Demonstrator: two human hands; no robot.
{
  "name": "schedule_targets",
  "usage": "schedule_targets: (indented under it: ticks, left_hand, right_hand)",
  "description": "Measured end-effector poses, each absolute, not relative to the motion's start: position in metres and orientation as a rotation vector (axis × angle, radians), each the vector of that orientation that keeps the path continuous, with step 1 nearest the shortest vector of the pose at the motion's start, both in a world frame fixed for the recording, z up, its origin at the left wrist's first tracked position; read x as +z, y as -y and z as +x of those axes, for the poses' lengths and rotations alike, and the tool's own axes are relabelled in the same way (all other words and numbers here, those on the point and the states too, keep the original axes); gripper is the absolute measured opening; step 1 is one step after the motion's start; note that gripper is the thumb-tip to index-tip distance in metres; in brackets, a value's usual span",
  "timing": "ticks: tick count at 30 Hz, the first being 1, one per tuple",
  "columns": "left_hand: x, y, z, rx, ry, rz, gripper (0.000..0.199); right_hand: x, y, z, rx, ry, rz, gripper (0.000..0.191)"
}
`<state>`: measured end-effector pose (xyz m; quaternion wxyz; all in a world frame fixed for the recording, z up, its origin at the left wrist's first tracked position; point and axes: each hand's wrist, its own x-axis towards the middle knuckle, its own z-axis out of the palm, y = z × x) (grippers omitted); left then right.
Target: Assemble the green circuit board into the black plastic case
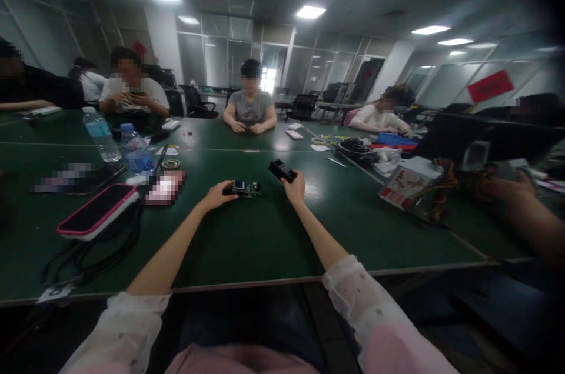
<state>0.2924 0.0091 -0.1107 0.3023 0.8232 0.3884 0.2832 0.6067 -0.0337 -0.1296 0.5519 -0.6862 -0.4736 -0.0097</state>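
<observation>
Between the thumb and fingers of my left hand [219, 194] is a small green circuit board [248, 188] with a little screen at its left end. It is low over the table, and I cannot tell whether it touches the top. To its right, my right hand [295, 187] grips a black plastic case [281, 170], tilted, with rectangular recesses on the side I see. The board and the case are apart.
Left of me stand two water bottles [138, 150] beside a pink-rimmed device [99, 209] with black cables. A metal power supply box [404, 183] with wires sits at the right, near another person's hand [512, 186]. Several people sit around the green table [247, 244].
</observation>
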Motion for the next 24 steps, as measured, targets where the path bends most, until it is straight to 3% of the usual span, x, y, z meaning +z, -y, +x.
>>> schedule_targets:
  ticks: [24]
  left_hand:
    - [-0.112, -0.010, 0.292, 0.743, -1.018, 2.176, 0.057]
  right_hand:
    - [-0.142, 0.024, 0.602, -0.082, 1.342, -1.667, 0.048]
